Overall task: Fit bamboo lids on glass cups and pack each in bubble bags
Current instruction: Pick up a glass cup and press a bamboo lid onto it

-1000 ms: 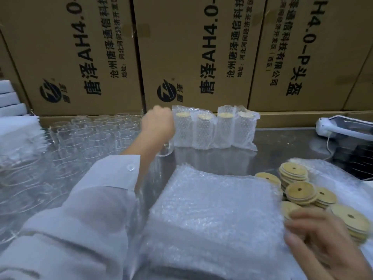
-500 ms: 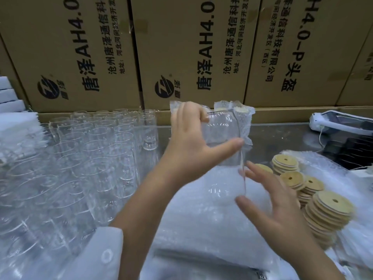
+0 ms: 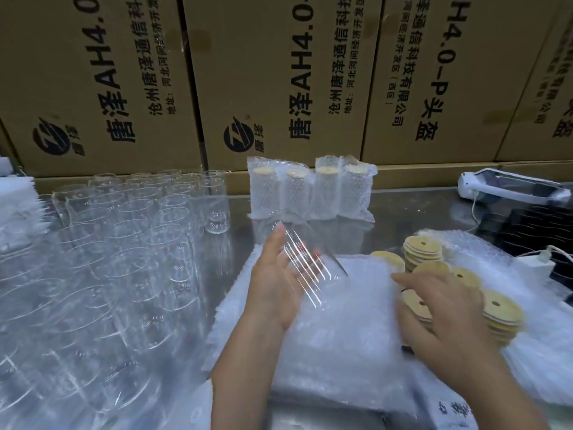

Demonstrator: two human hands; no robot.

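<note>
The left hand (image 3: pixel 274 283) holds a tilted cup (image 3: pixel 310 265) in its fingers above the bags (image 3: pixel 341 342); the right hand (image 3: pixel 443 315) rests with fingers spread wide on the lids (image 3: pixel 502 308).

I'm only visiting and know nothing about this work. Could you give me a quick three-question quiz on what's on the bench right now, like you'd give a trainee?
1. True or false: the glass cup held in the left hand already has a lid on it.
2. The right hand is stretched out over which of these? A. the bamboo lids B. the empty glasses C. the cardboard boxes
3. How many bagged cups stand in a row at the back of the table?

Key: 1 false; 2 A; 3 four.
</note>
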